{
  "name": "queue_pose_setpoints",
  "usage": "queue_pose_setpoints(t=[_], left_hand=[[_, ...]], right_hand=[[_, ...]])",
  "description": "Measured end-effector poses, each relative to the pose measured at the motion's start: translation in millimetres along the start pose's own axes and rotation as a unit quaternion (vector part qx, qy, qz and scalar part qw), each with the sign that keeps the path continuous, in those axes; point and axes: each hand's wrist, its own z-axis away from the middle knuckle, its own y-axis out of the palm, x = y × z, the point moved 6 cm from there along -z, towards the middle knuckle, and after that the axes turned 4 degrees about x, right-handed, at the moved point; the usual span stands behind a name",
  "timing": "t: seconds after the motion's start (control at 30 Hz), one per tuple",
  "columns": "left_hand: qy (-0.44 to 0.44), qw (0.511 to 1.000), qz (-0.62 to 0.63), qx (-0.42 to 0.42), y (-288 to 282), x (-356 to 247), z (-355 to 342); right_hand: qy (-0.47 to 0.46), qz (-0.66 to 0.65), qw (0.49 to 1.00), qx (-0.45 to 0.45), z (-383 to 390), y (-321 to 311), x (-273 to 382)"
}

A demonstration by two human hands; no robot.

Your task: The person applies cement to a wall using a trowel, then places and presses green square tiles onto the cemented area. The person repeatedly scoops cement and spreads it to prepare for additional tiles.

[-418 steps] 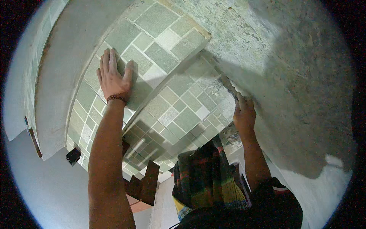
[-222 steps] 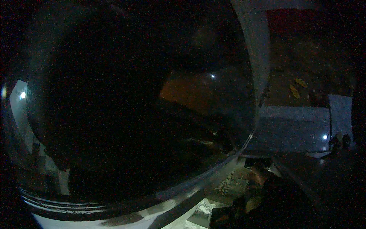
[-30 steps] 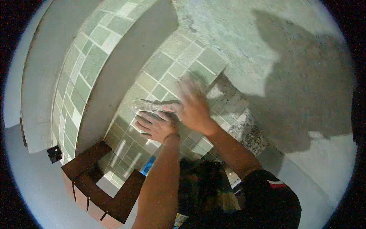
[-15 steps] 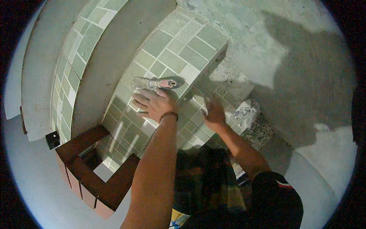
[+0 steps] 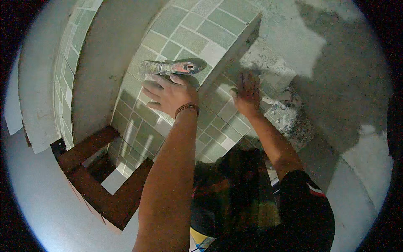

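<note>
One scraper (image 5: 180,68), red-and-black handle, crusted blade pointing left, lying on the upper tiled step (image 5: 168,22), green and white. Left hand (image 5: 173,95): fingers spread on the same tiles, just beside the scraper; beaded bracelet (image 5: 187,108) at the wrist. Right hand (image 5: 247,93): empty, fingers extended, thumb apart, over the lower tiled step (image 5: 228,113); contact cannot be told. Rubble (image 5: 291,113), grey, right of that step. Brown frame (image 5: 130,197), lower left. Black box (image 5: 58,145), beside the frame.
</note>
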Motion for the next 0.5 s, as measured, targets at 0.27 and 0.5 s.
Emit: queue_pose_setpoints(t=[0.27, 0.5], left_hand=[[0.009, 0.999, 0.002, -0.033, 2, 1, -1], [0.013, 0.999, -0.015, -0.034, 8, 3, -7]], right_hand=[[-0.216, -0.486, 0.824, 0.197, 114, 50, 176], [-0.230, -0.134, 0.929, 0.258, 51, 38, 101]])
